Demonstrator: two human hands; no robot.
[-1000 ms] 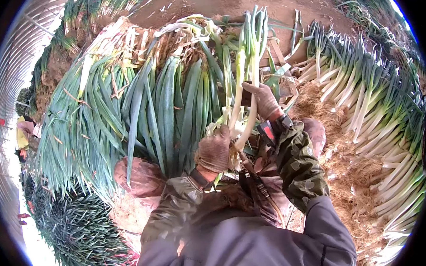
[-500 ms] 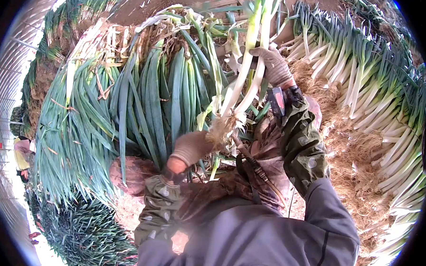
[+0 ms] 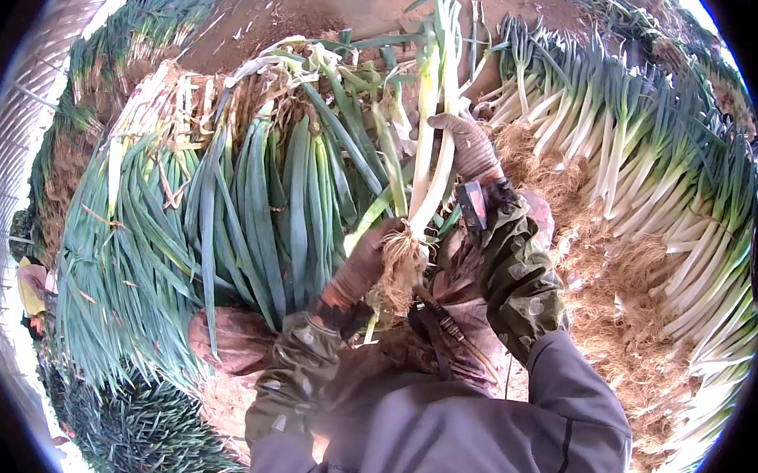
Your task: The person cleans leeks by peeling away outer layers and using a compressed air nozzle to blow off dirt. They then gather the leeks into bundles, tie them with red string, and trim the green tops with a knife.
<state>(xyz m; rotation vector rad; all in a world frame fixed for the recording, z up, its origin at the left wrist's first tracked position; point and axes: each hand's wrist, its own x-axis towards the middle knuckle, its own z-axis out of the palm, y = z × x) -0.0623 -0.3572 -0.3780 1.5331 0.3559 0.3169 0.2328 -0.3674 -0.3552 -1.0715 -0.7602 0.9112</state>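
Two leeks stand nearly upright in front of me, white shafts down and shaggy roots hanging at the bottom. My right hand, in a knit glove, is closed around their shafts about midway up. Also gloved, my left hand is at the base of the leeks, just left of the roots. Its fingers are curled in, and what they pinch is hidden. A pale green leaf slants down toward that hand. Below the roots, a thin jointed rod or hose lies across my lap.
Untrimmed leeks with long green leaves are heaped on my left. Along the right lies a long row of leeks with white shafts and tangled roots. More dark green leaves are at lower left. Another person shows at the far left.
My left hand has moved up and right, its fingers now at the base of the leeks. The leeks and my right hand have shifted slightly left and down in view.
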